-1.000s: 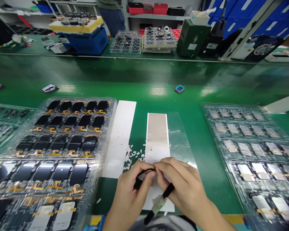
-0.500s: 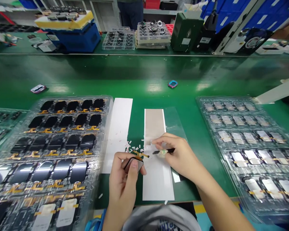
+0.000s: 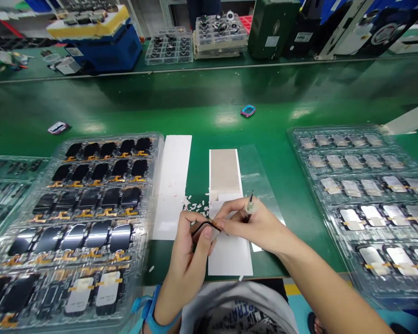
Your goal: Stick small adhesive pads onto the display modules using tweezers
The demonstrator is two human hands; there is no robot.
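Observation:
My left hand [image 3: 190,260] is closed around a small display screen [image 3: 214,231] with a dark rim and a grey back. An orange flex cable at its upper edge is partly covered by fingers. My right hand [image 3: 261,227] meets the screen there, thumb and forefinger pinched at the cable. Tucked in that same hand is a slim dark tool [image 3: 250,208] with tape wound round it, its thin tip pointing up. Beneath both hands lies a white-and-beige sheet [image 3: 225,171]. Small white scraps [image 3: 195,206] are scattered just beyond my left hand.
On the left stands a clear tray [image 3: 156,153] of black screens with orange cables. A second tray [image 3: 299,153] holds silver-backed screens on the right. A white strip [image 3: 176,162], a clear film [image 3: 259,181] and a pink-and-blue watch case [image 3: 248,110] lie on the green table.
My right hand has moved left to the screen and now pinches at its cable. The tool has swung from pointing left to pointing up. My left hand has shifted slightly right.

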